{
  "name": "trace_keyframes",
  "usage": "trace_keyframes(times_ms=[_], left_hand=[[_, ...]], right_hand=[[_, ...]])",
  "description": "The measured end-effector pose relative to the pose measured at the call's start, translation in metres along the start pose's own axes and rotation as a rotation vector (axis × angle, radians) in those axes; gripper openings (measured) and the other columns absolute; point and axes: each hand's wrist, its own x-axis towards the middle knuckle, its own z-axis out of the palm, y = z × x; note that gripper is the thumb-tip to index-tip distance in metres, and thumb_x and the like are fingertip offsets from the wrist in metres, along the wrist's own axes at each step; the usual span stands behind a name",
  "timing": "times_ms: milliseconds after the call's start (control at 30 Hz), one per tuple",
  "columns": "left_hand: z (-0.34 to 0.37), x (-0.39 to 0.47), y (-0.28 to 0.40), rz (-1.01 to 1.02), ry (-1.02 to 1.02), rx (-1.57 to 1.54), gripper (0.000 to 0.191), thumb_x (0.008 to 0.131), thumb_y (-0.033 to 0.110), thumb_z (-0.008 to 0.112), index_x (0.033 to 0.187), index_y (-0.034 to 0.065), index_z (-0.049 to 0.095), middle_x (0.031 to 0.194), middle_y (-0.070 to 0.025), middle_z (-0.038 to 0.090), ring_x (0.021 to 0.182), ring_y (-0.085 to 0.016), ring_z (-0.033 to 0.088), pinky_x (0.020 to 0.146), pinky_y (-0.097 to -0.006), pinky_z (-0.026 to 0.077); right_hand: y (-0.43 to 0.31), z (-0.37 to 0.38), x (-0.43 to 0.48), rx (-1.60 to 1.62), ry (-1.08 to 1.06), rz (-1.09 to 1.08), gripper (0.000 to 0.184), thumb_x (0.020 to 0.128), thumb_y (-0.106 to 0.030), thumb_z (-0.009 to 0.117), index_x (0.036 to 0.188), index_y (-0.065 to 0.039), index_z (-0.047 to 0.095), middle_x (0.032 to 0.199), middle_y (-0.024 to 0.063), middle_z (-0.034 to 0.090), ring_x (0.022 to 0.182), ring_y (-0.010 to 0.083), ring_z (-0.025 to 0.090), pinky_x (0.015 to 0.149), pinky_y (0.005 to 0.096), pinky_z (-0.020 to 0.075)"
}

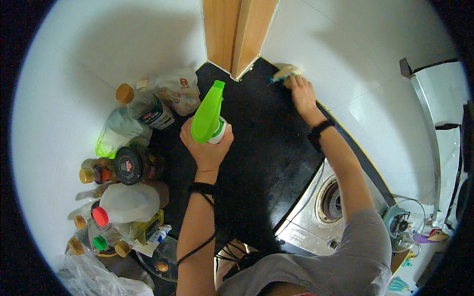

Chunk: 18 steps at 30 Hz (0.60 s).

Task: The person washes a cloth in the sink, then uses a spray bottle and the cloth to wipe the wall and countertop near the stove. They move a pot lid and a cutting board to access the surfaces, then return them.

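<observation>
My left hand [204, 148] is wrapped around a white spray bottle with a bright green trigger head [208, 116], held over the black countertop [248, 162]. The bottle's lower part is hidden under its head and my fingers. Farther out on the right, my right hand [301, 94] presses on a pale yellowish cloth [288, 72] with a bit of blue-green at its edge. That cloth lies at the back edge of the counter, against the white wall. Dark bands circle both wrists.
Along the left wall stand several bottles, among them a cloudy jug [129, 202], a black-lidded jar [128, 165] and a bottle with an orange cap [125, 93]. A steel gas stove [303, 231] sits at right. A wooden post [237, 35] meets the counter's far corner. A cable hangs from my left wrist.
</observation>
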Motion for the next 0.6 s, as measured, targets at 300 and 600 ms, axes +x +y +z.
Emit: trace_keyframes(times_ms=[300, 600], left_hand=[[-0.002, 0.002, 0.006, -0.035, 0.021, -0.086, 0.065, 0.058, 0.027, 0.083, 0.110, 0.0022, 0.051, 0.106, -0.0126, 0.050, 0.102, -0.032, 0.047, 0.090, -0.0433, 0.036], [-0.001, 0.001, 0.006, 0.000, 0.048, -0.010, 0.063, 0.059, 0.028, 0.082, 0.109, 0.0034, 0.052, 0.107, -0.0126, 0.050, 0.104, -0.032, 0.046, 0.090, -0.0445, 0.036]], right_hand=[[-0.027, 0.019, 0.054, -0.145, -0.045, -0.069, 0.036, 0.087, -0.015, 0.048, 0.123, -0.009, 0.051, 0.123, 0.0074, 0.050, 0.109, 0.0228, 0.051, 0.084, 0.0358, 0.0444], [-0.002, -0.002, 0.004, -0.227, -0.192, -0.028, 0.035, 0.089, -0.020, 0.049, 0.122, -0.009, 0.049, 0.130, 0.0066, 0.046, 0.108, 0.0244, 0.052, 0.081, 0.0389, 0.0456]])
